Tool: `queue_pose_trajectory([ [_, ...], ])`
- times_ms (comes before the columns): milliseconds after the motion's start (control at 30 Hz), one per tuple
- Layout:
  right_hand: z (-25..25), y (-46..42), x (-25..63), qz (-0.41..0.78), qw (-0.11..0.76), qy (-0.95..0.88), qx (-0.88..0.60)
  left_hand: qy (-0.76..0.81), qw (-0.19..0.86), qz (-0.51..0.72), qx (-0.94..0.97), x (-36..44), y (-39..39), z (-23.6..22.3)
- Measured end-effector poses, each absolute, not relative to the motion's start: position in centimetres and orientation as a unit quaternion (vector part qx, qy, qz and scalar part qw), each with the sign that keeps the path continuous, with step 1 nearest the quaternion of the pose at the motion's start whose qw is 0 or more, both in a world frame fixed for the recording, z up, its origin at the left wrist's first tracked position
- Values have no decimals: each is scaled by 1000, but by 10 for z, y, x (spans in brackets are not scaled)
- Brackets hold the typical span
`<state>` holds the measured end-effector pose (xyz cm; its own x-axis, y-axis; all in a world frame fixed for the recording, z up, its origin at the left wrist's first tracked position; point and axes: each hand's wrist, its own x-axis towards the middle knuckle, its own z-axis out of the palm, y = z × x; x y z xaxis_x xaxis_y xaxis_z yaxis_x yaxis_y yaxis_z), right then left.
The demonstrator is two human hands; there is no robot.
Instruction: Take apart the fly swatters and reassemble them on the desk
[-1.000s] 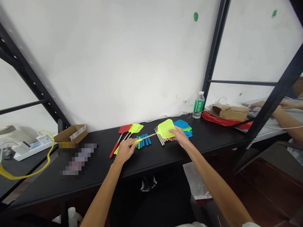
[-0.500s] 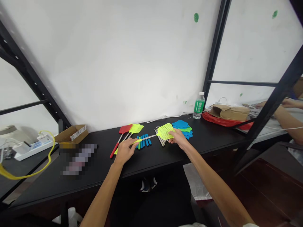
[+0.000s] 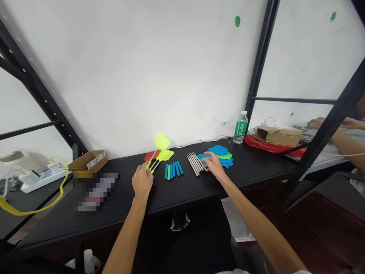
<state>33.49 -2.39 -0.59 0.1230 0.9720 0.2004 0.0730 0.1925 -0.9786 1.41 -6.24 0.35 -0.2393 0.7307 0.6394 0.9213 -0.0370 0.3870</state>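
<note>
My left hand [image 3: 142,180] is closed round the handle of a yellow-green fly swatter [image 3: 162,140], its head raised toward the wall. Beneath and beside it lie a red fly swatter [image 3: 150,156] and other yellow-green swatters [image 3: 165,155], their handles partly hidden by the hand. My right hand [image 3: 213,166] hovers with fingers apart over the right end of a row of metal rods [image 3: 194,164], holding nothing. Just behind it, blue and green swatter heads [image 3: 219,150] are piled. Several blue handles and one green handle [image 3: 169,172] lie in a row between my hands.
A water bottle [image 3: 241,128] stands by the wall near the black shelf post. At the left are an open cardboard box [image 3: 88,161] and a power strip [image 3: 45,177] with a yellow cable. Another person's arm [image 3: 342,140] shows at far right beyond the frame.
My left hand has carried the yellow-green swatter left and swung its head upward, over the other swatters. The right hand has let go of the swatter's head and opened near the rods.
</note>
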Motion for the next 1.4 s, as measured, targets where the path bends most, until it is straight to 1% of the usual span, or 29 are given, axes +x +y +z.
queue_pose_trajectory([
  [67,-6,-24,334,390,557,-540,-496,-716,100,-368,-584,12,-62,3],
  [167,-6,-26,332,392,546,-550,-495,-723,84,-367,-580,13,-61,3],
  [267,-6,-26,332,396,543,-550,-496,-718,88,-361,-588,14,-60,2],
  [400,-9,-23,332,390,544,-552,-497,-732,106,-314,-596,15,-58,1],
  [633,-12,-20,332,383,533,-562,-503,-750,88,-243,-608,20,-60,6],
  [700,-11,-21,333,363,524,-576,-511,-748,93,-237,-613,19,-59,6],
  [800,-11,-23,334,283,506,-616,-533,-741,110,-235,-620,18,-59,4],
  [933,-9,-26,338,142,453,-662,-580,-709,155,-268,-633,20,-59,3],
  [1000,-8,-28,340,97,413,-668,-611,-673,162,-291,-660,24,-61,4],
  [1067,-7,-31,340,76,373,-669,-638,-638,135,-297,-698,29,-62,4],
  [1167,-6,-34,338,61,323,-667,-668,-600,81,-275,-747,35,-63,4],
  [1300,-2,-37,334,50,268,-669,-692,-569,60,-251,-781,38,-62,1],
  [1400,-1,-38,334,42,245,-667,-702,-564,45,-255,-784,36,-61,-1],
])
